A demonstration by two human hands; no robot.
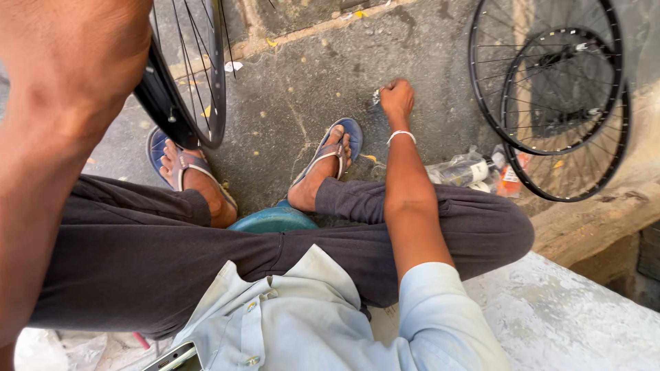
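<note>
Outdoor ground of dark, cracked concrete, stained and dotted with small yellow flecks and bits of litter. A raised stone kerb crosses the top of the view, sandy along its edge. At the right, 2 bare spoked rims lean together against a rough tan ledge. Beside them on the ground lies a crumpled clear plastic bag with small packets. A pale, chalky slab fills the lower right corner. A teal round stool stands on the concrete at centre. Daylight is bright and even, with soft shadows.
</note>
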